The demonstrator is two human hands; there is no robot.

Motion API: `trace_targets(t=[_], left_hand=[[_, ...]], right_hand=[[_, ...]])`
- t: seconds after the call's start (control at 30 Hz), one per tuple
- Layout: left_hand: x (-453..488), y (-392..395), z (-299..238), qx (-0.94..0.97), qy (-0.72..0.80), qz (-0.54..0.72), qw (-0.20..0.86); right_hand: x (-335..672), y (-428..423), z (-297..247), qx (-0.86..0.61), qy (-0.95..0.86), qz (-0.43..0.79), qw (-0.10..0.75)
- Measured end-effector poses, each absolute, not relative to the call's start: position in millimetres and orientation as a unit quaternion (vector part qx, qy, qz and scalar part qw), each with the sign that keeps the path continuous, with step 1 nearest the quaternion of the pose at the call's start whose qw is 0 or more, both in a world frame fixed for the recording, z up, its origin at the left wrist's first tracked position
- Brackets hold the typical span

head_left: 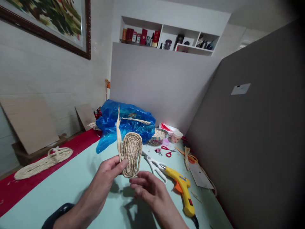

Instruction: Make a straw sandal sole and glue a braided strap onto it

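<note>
My left hand (105,175) pinches the lower edge of a small oval woven straw piece (131,152), holding it upright above the pale green table (71,187). A loose straw strand (118,127) sticks up from its left side. My right hand (147,189) is just below the piece, its fingers curled and touching the bottom edge. A yellow glue gun (181,187) lies right of my right hand, and white-handled scissors (152,163) lie behind it.
A blue plastic bag (126,122) sits at the back of the table beside a woven basket (158,135) and a paper cup (176,136). Red scissors (168,150) and orange scissors (190,157) lie near a grey partition (250,143). A long woven braid (43,162) rests on a red surface at left.
</note>
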State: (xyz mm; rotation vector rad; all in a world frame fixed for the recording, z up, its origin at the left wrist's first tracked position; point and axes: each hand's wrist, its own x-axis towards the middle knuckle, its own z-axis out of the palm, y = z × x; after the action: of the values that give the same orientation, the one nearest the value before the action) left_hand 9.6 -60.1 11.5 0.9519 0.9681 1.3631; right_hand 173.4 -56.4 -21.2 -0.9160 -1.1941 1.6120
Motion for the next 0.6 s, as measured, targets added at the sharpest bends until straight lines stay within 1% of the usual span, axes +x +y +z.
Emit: trace_targets(t=[0.1, 0.23, 0.37, 0.4, 0.47, 0.53, 0.6], left_hand=[[-3.4, -60.4, 14.4, 0.436, 0.408, 0.551, 0.582], [-15.7, -61.0, 14.9, 0.426, 0.406, 0.544, 0.599], [-30.0, -64.3, 15.0, 0.423, 0.41, 0.545, 0.597], [-33.4, -65.6, 15.7, 0.421, 0.416, 0.548, 0.591], [-39.2, -68.3, 17.6, 0.412, 0.424, 0.557, 0.583], [-43.1, -70.2, 19.3, 0.397, 0.428, 0.566, 0.582], [-45.3, -70.7, 19.8, 0.383, 0.425, 0.574, 0.586]], right_hand=[[193.7, -47.9, -8.0, -0.399, -0.517, 0.598, 0.464], [207.6, -38.3, 11.7, -0.394, -0.554, 0.558, 0.475], [213.8, -32.4, 15.2, -0.419, -0.598, 0.521, 0.442], [216.9, -30.0, 13.9, -0.434, -0.625, 0.492, 0.424], [226.4, -22.7, 9.2, -0.47, -0.703, 0.393, 0.362], [239.0, -13.1, 1.9, -0.501, -0.78, 0.256, 0.274], [250.3, -4.0, -7.4, -0.538, -0.812, 0.117, 0.192]])
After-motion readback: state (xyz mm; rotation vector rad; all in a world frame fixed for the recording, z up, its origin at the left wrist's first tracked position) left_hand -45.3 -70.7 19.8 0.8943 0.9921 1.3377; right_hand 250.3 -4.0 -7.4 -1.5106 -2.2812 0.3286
